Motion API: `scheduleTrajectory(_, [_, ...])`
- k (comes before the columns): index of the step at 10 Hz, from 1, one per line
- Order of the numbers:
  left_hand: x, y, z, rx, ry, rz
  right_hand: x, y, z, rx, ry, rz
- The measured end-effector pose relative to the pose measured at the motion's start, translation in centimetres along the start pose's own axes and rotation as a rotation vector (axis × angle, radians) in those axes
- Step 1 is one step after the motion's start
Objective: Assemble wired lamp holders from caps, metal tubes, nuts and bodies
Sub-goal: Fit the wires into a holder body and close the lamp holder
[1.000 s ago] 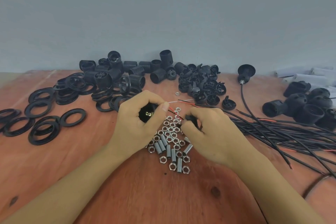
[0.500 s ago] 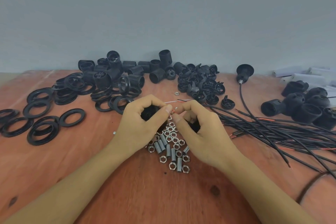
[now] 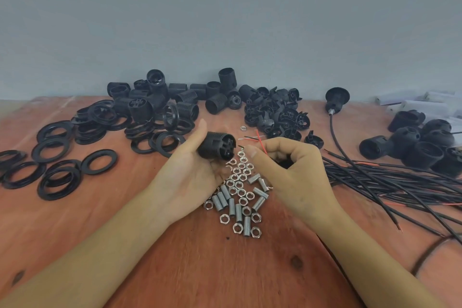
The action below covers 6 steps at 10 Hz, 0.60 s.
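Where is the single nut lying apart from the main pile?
In the head view the stray nut lies near centre, just left of the black cap pile and beyond the lamp holder body held in the left hand.

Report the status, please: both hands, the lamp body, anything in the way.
Left hand holds black body. Right hand pinches red wire, tip not yet in body. Nuts and tubes lie beneath hands, not blocking.
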<state>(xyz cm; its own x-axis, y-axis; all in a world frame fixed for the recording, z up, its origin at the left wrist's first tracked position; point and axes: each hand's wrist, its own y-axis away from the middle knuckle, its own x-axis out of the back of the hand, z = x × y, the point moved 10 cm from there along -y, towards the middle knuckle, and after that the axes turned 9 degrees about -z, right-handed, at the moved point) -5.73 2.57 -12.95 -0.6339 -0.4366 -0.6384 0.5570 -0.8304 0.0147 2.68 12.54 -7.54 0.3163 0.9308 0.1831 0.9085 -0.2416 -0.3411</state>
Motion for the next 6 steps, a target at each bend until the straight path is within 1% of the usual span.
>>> scheduleTrajectory(1, [1.1,-0.8,-0.8,0.035,0.052,0.064,-0.2,0.0,-0.2,0.015,0.0,-0.01])
scheduleTrajectory(2, [2.0,-1.0,-1.3,0.05,0.054,0.102,-0.2,0.1,-0.5,0.04,0.038,-0.003])
scheduleTrajectory(4, [2.2,-1.1,-1.0,-0.015,0.014,0.057,-1.0,0.3,-1.3,0.079,0.052,-0.05])
scheduleTrajectory(5, [1.8,-1.0,-0.5,-0.049,-0.046,0.066,-0.8,0.3,-1.4,0.081,0.035,-0.033])
scheduleTrajectory(6, [1.2,-0.7,-0.4,-0.085,-0.035,0.112,-0.5,0.3,-1.3,0.075,0.012,-0.01])
